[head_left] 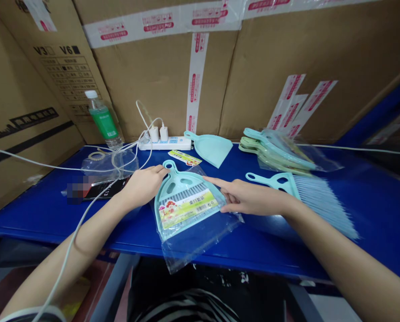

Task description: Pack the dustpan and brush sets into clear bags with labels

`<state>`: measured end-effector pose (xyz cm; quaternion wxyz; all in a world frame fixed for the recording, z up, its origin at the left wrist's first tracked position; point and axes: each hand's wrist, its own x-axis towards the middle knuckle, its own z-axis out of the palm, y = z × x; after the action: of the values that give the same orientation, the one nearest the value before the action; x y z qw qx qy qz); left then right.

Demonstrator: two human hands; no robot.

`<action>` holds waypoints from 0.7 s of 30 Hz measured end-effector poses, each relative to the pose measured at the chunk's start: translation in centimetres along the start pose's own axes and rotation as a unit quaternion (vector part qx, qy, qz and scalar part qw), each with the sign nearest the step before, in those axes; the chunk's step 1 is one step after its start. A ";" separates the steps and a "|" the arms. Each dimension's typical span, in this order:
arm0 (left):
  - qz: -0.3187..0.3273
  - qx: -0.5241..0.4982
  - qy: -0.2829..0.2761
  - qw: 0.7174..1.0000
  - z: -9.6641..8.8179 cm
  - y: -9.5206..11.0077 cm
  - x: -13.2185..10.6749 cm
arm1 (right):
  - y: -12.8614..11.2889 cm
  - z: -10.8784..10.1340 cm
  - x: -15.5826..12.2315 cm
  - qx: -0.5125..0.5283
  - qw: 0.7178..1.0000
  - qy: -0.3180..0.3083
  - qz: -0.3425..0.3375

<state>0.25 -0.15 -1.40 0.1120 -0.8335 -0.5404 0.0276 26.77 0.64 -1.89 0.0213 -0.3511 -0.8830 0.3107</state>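
Note:
A light-blue dustpan with a grey-bristled brush inside lies in a clear plastic bag near the table's front edge. Its yellow-green label card faces up, and the loose end of the bag hangs over the edge. My left hand is closed on the upper left rim beside the handle loop, fingertips partly hidden. At the right side, my right hand grips the rim, its index finger stretched along the top and thumb at the lower corner; the other fingers curl in.
Behind lie a bare blue dustpan and a label card. To the right are a blue brush and stacked bagged dustpans. A power strip, bottle, phone and white cables stand left. Cardboard boxes wall the back.

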 end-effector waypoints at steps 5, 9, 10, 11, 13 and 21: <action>0.014 -0.020 0.013 1.000 0.2 -0.1 -0.1 | -0.1 0.0 -0.1 -0.007 1.000 -0.004 -0.004; 0.041 -0.022 0.015 0.999 0.5 -0.1 -0.1 | -0.4 -0.1 -0.3 -0.014 1.000 -0.015 0.000; 0.049 -0.022 0.015 0.998 0.6 -0.2 -0.1 | -0.5 -0.1 -0.4 -0.008 1.000 -0.022 0.006; 0.057 -0.020 0.016 0.998 0.7 -0.2 -0.1 | -0.6 -0.1 -0.4 0.002 0.999 -0.030 0.014; 0.077 -0.015 0.018 0.997 1.0 -0.4 -0.1 | -0.7 0.0 -0.5 0.024 0.998 -0.046 0.030; 0.124 -0.005 0.060 0.991 1.2 -0.5 -0.2 | -0.5 -0.3 -0.6 0.098 0.992 -0.078 0.019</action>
<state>-0.49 0.09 -2.43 0.1358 -0.8945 -0.4258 -0.0110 26.94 0.11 -1.27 -0.0189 -0.3388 -0.8403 0.4227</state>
